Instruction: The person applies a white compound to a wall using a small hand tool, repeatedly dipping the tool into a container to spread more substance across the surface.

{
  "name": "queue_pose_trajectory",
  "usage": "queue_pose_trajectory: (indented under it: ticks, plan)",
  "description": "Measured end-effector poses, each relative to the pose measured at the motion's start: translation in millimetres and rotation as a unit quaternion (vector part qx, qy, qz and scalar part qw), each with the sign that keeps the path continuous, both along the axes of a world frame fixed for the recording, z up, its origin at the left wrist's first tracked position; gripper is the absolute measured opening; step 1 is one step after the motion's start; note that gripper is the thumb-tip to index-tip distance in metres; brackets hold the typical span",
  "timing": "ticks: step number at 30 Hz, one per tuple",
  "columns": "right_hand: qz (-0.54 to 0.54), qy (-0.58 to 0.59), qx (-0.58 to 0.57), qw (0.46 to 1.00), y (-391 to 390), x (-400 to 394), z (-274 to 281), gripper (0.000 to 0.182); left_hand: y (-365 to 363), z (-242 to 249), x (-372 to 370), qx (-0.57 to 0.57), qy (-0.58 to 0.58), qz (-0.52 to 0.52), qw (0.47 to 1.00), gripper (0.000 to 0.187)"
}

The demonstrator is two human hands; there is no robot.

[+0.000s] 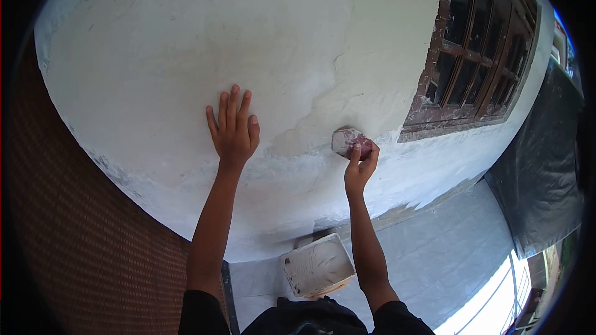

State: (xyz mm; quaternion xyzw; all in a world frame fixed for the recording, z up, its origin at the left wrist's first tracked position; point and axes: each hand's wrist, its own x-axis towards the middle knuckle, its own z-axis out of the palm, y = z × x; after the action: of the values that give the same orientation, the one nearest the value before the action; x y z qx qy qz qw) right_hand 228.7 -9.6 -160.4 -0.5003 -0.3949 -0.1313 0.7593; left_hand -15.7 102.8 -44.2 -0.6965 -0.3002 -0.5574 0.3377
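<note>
My left hand lies on the white plastered wall, fingers spread and pointing up, with nothing in it. To its right, my right hand pinches a flat, dark-red putty scraper smeared with white, thumb on its near face. The scraper is up against the wall, just below the ragged edge of a cream-coloured patch. Below it, between my forearms, stands a rectangular tub of whitish paste with ridges in its surface.
A brown wooden window with panes is set in the wall at upper right. Grey sheeting covers the ground along the wall. A woven brown panel rises at left, and a dark tarp hangs at right.
</note>
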Motion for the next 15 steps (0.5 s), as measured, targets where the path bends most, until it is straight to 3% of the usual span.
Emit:
queue_pose_trajectory:
  ticks: [2, 6, 8, 12, 15]
  plan:
    - [0.023, 0.193, 0.086, 0.977, 5.7, 17.4, -1.9, 0.031, 0.7, -0.2, -0.2, -0.001, -0.002, 0.003, 1.000, 0.044]
    - [-0.015, 0.364, 0.168, 0.916, -15.7, 39.4, 3.5, 0.043, 0.7, -0.2, -0.5, 0.001, 0.007, 0.007, 1.000, 0.044]
    - [-0.022, 0.344, 0.172, 0.923, -15.0, 39.8, -7.5, 0.043, 0.8, -0.7, -0.5, 0.000, 0.015, 0.007, 1.000, 0.045]
    - [0.151, 0.159, 0.090, 0.972, -9.6, -5.7, -3.8, 0.029, 1.0, 0.3, -0.3, -0.002, 0.014, 0.003, 1.000, 0.045]
    - [0.152, 0.039, 0.011, 0.988, 6.9, -27.1, -12.3, 0.028, -0.9, 0.2, 0.5, -0.005, 0.005, 0.004, 1.000, 0.044]
